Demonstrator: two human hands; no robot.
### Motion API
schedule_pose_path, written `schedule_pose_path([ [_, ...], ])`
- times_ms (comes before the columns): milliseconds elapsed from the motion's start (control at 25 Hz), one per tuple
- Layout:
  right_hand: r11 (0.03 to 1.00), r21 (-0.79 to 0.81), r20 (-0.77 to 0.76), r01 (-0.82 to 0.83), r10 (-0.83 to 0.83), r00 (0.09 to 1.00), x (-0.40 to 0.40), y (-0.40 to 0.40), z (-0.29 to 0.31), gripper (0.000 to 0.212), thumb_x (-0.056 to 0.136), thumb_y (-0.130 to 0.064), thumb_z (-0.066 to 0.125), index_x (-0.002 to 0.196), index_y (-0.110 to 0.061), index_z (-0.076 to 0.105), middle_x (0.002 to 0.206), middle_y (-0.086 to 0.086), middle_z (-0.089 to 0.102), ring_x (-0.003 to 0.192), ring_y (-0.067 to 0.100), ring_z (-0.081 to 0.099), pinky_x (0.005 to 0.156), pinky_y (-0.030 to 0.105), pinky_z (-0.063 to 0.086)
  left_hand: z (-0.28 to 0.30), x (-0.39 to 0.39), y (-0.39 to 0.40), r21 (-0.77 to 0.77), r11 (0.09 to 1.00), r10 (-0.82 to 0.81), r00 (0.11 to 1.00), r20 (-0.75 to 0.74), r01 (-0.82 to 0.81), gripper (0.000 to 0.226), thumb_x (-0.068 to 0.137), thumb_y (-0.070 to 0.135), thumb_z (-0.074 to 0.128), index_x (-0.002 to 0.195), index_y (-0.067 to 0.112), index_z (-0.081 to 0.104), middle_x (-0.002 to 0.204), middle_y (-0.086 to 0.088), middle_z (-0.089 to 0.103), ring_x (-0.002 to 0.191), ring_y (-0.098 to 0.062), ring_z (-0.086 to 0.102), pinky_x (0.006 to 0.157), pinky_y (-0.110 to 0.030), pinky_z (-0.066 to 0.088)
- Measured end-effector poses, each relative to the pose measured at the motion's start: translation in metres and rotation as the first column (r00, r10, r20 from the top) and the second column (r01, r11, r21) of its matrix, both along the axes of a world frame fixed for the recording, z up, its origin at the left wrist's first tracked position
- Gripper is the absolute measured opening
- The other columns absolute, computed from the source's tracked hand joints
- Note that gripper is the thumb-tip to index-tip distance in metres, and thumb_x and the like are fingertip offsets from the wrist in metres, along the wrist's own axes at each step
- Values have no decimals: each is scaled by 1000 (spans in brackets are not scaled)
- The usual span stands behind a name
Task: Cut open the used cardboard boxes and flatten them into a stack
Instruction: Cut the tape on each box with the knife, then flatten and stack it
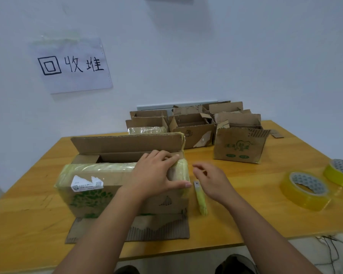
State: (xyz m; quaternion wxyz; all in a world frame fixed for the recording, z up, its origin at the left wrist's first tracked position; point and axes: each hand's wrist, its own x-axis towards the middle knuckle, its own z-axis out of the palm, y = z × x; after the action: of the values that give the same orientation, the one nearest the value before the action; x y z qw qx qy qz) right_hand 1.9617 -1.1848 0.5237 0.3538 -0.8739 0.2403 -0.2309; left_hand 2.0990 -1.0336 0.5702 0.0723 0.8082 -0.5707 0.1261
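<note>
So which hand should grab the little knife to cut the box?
Probably the right hand: it hovers open right beside the knife lying on the table, while the left hand is busy resting on the box.

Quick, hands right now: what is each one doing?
Left hand: open, fingers pressing on the taped cardboard box.
Right hand: open, holding nothing, above the utility knife.

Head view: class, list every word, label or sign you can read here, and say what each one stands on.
"回收堆": handwritten on the paper sign taped to the wall.
White label on the near box: print too small to read.
Green print on the right box: blurred, unreadable.
Tape rolls: no text visible.
</note>
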Motion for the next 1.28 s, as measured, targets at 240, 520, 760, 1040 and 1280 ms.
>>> schedule_pose_path([
  [240,886,464,55,-15,-13,998,36,19,34,29,96,-47,52,115,-25,59,105,-3,64,92,15,63,69,35,58,-3,-1,10,-19,1000,-1,997,-78,0,106,66,95,20,152,32,26,145,10,43,129,-11,39,107,-32,28],
  [520,891,447,-114,80,-32,993,48,20,39,29,95,-50,50,101,-23,59,99,4,64,88,21,61,60,33,51,10,3,31,-522,850,-228,845,-483,-69,44,89,53,50,123,28,65,127,10,64,114,2,56,94,-22,50],
  [760,878,478,-117,26,35,992,45,21,41,36,98,-36,41,87,-11,64,85,4,65,78,20,60,67,35,49,22,71,100,99,575,796,528,-295,-812,75,83,82,22,136,37,47,152,-7,33,141,-38,22,104,-71,18],
  [1040,716,678,34,-166,195,980,35,30,65,34,97,-34,43,91,-10,67,79,0,66,82,21,59,67,35,48,29,88,147,-115,543,576,469,-669,-832,88,78,84,37,144,25,35,140,-11,48,119,-35,52,93,-53,48],
  [1280,602,655,305,-456,341,889,31,21,79,70,82,-9,56,144,-36,41,128,3,62,113,24,59,94,40,49,43,73,170,-509,508,-2,590,-807,-695,65,91,40,57,146,47,24,140,6,41,116,-18,48,85,-34,41],
])
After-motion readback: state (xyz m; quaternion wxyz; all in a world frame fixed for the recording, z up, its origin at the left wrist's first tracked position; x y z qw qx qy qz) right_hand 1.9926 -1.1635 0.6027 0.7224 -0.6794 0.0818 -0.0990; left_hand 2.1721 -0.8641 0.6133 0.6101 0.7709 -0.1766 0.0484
